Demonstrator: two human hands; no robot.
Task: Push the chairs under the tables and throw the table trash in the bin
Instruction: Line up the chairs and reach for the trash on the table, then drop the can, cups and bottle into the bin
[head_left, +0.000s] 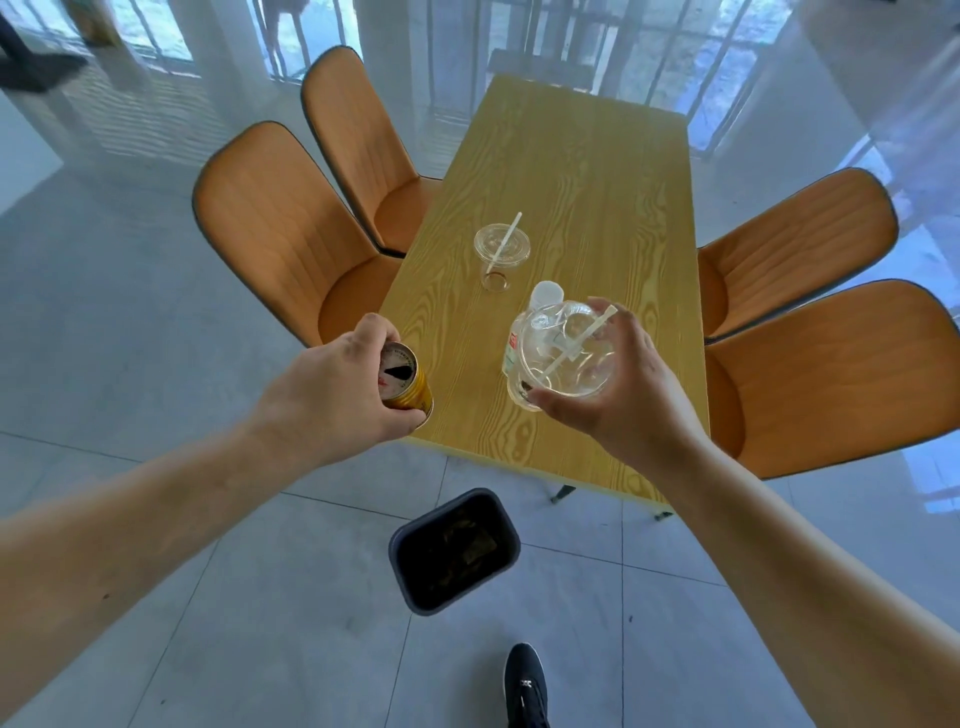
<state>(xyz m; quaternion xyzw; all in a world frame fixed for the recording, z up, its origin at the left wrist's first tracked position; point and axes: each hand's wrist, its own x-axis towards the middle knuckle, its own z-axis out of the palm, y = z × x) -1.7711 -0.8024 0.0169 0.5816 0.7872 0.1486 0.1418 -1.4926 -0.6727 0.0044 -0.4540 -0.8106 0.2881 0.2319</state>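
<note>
You were mid trash-pickup: left hand (332, 387) fingers wrapped round the gold can (404, 382), right hand (618, 387) fingers clamped on clear cup (561, 353) w/ straw, both over the table (561, 171) edge nearest the bin (453, 551); next, prob. swing both above bin & let go.

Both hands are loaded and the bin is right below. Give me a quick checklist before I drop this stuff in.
1. Left hand grips the yellow can: ok.
2. Right hand holds the clear cup with its straw: ok.
3. Bin open, on the floor below the table's near end: ok.
4. Hands over the bin: not ok, both are above the table edge.
5. Table cleared: not ok, a second cup remains.
6. Plastic bottle behind the held cup, held or standing: cannot tell.
</note>
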